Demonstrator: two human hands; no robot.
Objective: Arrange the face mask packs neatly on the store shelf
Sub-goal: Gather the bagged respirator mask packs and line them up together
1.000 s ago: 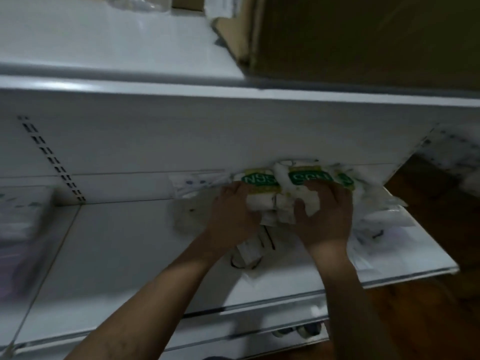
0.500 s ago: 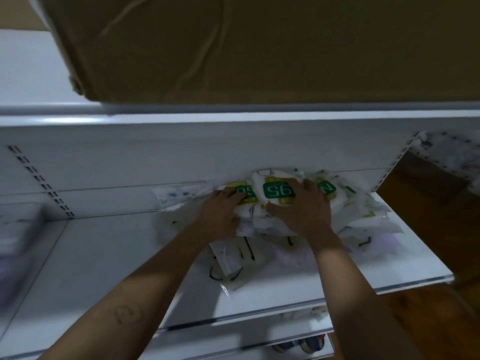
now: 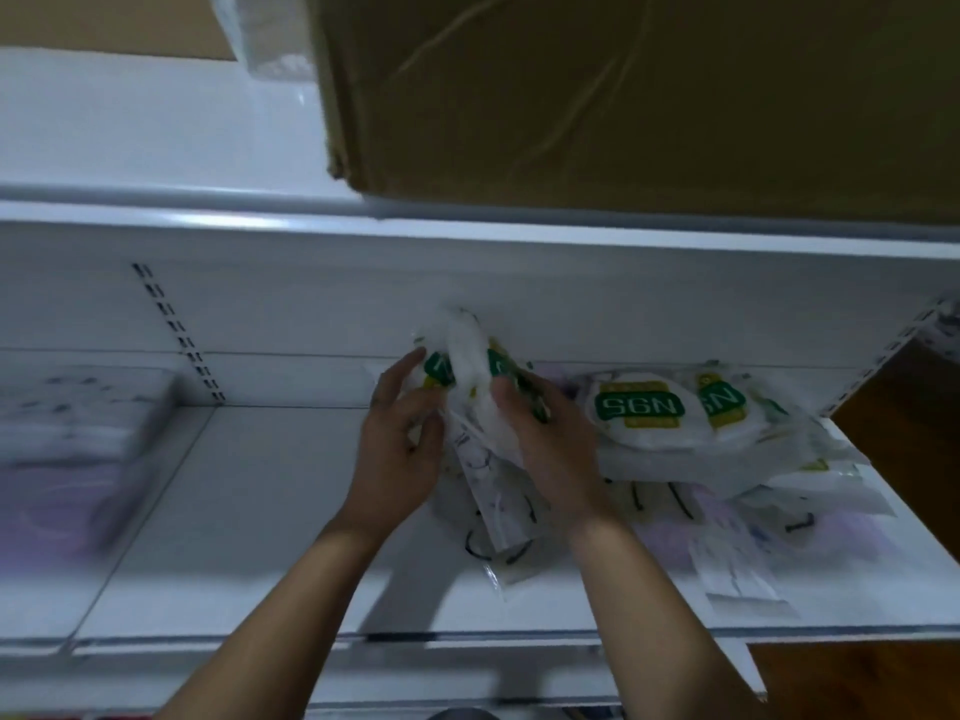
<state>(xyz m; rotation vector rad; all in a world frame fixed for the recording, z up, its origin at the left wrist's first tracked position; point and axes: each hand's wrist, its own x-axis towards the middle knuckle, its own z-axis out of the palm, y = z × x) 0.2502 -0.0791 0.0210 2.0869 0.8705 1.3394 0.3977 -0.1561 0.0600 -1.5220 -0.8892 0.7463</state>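
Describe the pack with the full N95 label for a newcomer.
On the white shelf below the brown cardboard box, look just right of the right hand. The pack tops that loose pile; only its green N95 label shows whole, upside down.

Two bare arms, seen from the lower edge of the frame up. Left forearm (image 3: 291, 605) lower left of centre, right forearm (image 3: 660, 605) lower right. Left hand (image 3: 395, 454), right hand (image 3: 550, 444) bare too. Finer detail lost to blur.
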